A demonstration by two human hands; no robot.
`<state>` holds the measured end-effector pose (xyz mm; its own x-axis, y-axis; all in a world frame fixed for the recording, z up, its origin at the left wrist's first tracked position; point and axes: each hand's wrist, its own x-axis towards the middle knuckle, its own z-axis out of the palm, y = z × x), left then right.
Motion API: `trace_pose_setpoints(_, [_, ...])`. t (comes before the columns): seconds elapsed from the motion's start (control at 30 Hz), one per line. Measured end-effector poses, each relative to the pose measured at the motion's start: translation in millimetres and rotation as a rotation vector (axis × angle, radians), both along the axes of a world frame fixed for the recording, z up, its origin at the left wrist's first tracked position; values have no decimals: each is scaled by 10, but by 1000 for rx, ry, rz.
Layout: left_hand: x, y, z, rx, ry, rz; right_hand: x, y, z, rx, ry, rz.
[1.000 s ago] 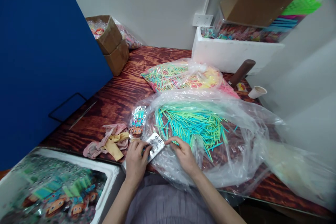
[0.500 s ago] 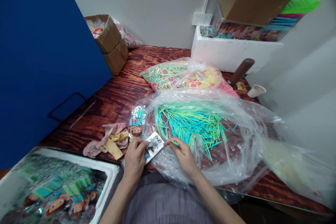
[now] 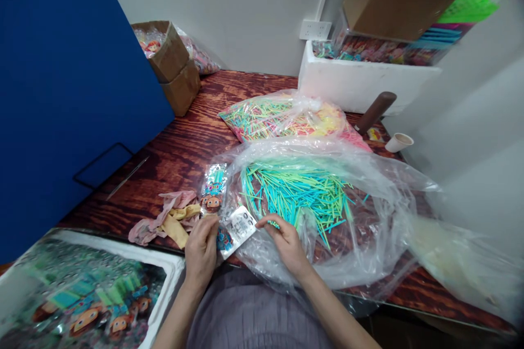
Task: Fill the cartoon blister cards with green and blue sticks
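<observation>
My left hand (image 3: 200,253) grips a small clear packet (image 3: 235,229) with printed back and a cartoon picture, held at the table's near edge. My right hand (image 3: 286,242) is closed in a pinch on a few teal sticks (image 3: 273,223), their ends at the packet's mouth. Just beyond lies a big open clear plastic bag (image 3: 368,229) with a heap of teal and green sticks (image 3: 298,191). A filled packet (image 3: 213,188) with a cartoon face lies on the table left of the bag.
Crumpled pink and yellow cloth (image 3: 172,218) lies left of my hands. A white foam box (image 3: 82,289) of filled packets sits at lower left. A second bag of mixed-colour sticks (image 3: 282,114), another foam box (image 3: 360,84), cardboard boxes (image 3: 172,65), a paper cup (image 3: 399,143) and a blue board (image 3: 61,92) ring the wooden table.
My left hand has drawn back to the left along the packet, so more of the packet shows. My right hand has barely moved.
</observation>
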<state>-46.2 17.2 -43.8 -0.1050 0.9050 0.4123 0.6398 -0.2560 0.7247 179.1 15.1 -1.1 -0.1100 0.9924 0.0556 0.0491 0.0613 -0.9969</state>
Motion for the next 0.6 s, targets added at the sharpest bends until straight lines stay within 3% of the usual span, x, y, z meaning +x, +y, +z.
trace_pose_setpoints(0.27, [60,5,371,-26,-169,34,-15,9,4,10,3,11])
trace_pose_setpoints(0.43, [253,-26,420,-177,-280,-39,20,54,24,-23,31,-20])
trace_pose_setpoints(0.6, [452,-61,407,-311,-440,-171,57,262,284,-120,500,-134])
